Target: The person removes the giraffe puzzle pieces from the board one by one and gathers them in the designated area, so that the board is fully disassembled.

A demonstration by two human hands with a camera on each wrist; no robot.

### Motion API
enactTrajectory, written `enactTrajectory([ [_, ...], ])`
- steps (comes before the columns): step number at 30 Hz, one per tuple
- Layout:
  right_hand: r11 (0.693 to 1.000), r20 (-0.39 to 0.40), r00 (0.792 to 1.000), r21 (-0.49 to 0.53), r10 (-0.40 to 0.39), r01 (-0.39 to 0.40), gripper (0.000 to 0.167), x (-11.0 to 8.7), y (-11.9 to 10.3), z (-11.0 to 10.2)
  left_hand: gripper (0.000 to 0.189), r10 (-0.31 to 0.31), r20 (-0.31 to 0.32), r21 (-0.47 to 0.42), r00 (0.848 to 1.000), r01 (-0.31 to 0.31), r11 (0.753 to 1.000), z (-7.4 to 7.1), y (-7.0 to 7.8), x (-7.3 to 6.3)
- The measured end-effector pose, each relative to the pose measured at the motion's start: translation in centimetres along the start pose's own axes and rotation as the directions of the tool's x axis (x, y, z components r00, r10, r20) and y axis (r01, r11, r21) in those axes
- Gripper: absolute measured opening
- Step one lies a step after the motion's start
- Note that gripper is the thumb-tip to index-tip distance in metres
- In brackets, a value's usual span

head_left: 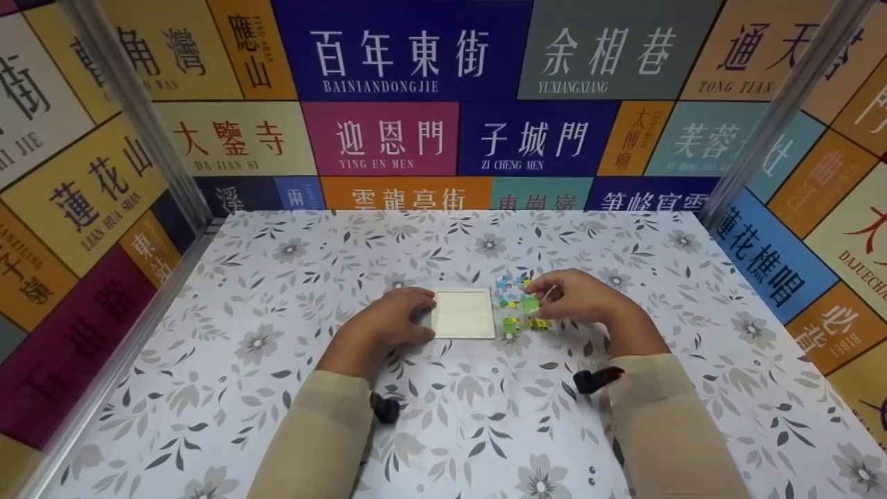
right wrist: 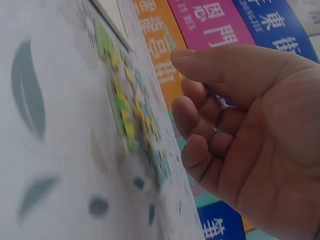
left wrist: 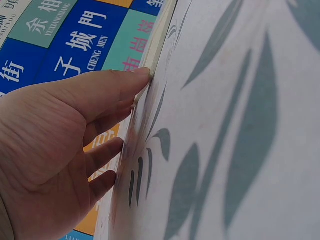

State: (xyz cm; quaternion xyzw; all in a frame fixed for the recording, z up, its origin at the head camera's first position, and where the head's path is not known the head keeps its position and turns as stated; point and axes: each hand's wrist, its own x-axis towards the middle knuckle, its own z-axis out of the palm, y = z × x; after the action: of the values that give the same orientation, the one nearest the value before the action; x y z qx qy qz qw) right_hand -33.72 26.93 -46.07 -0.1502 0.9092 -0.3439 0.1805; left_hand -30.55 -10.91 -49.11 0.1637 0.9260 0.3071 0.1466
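Note:
A square cream puzzle tray [head_left: 466, 315] lies flat on the patterned cloth, with no pieces inside it. My left hand [head_left: 396, 320] rests at its left side, thumb and fingertips touching the edge. In the left wrist view, the thumb of the left hand [left wrist: 65, 130] lies against the tray's rim and the other fingers are slightly bent. Right of the tray lie several colourful jigsaw pieces [head_left: 511, 324] in green, blue and yellow. Above them, my right hand [head_left: 576, 298] pinches a greenish jigsaw piece [right wrist: 171, 37], seen almost edge-on beyond the thumb in the right wrist view.
A white cloth with grey leaves and flowers [head_left: 260, 343] covers the table. Panels with coloured blocks of large lettering [head_left: 402, 48] stand at the back and both sides, with metal posts [head_left: 138, 104] at the corners. Each wrist carries a small black camera [head_left: 384, 407].

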Motion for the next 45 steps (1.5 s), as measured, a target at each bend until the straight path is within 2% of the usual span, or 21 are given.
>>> enactTrajectory([
  [3,1.0,0.002,1.0,0.01,0.028,-0.028,0.052,-0.6,1.4,-1.1,0.063,-0.003,0.004,-0.001,1.0,0.003,1.0,0.0,0.0,0.0],
  [8,1.0,0.008,1.0,0.006,0.022,-0.022,0.052,-1.6,3.6,-2.4,0.063,0.015,0.009,0.008,1.0,-0.015,1.0,-0.1,0.0,0.1],
  [12,0.998,0.044,0.997,-0.013,0.068,-0.067,0.05,-2.0,4.7,-2.7,0.062,0.027,0.011,0.014,1.0,-0.027,1.0,-0.2,0.1,0.1],
  [16,0.996,0.078,0.993,0.024,0.087,-0.089,0.051,-1.9,5.4,-2.6,0.062,0.026,0.008,0.008,1.0,-0.026,1.0,-0.3,0.1,0.1],
  [23,0.992,0.091,0.993,0.09,0.078,-0.086,0.052,-1.7,5.7,-2.3,0.058,0.082,-0.01,0.044,0.997,-0.081,0.996,-0.1,-0.2,0.0],
  [36,0.993,0.078,0.995,0.091,0.067,-0.074,0.05,-2.2,5.5,-2.4,0.06,0.05,0.003,0.047,0.999,-0.051,0.998,0.0,0.2,0.1],
  [40,0.993,0.044,0.995,0.077,0.089,-0.092,0.047,-2.4,5.4,-2.5,0.06,0.047,0.008,0.037,0.999,-0.047,0.998,0.0,0.4,0.2],
  [45,0.988,-0.047,0.992,0.099,0.119,-0.114,0.042,-2.7,4.8,-2.6,0.061,0.043,0.01,0.011,0.999,-0.043,0.999,0.2,0.5,0.3],
])
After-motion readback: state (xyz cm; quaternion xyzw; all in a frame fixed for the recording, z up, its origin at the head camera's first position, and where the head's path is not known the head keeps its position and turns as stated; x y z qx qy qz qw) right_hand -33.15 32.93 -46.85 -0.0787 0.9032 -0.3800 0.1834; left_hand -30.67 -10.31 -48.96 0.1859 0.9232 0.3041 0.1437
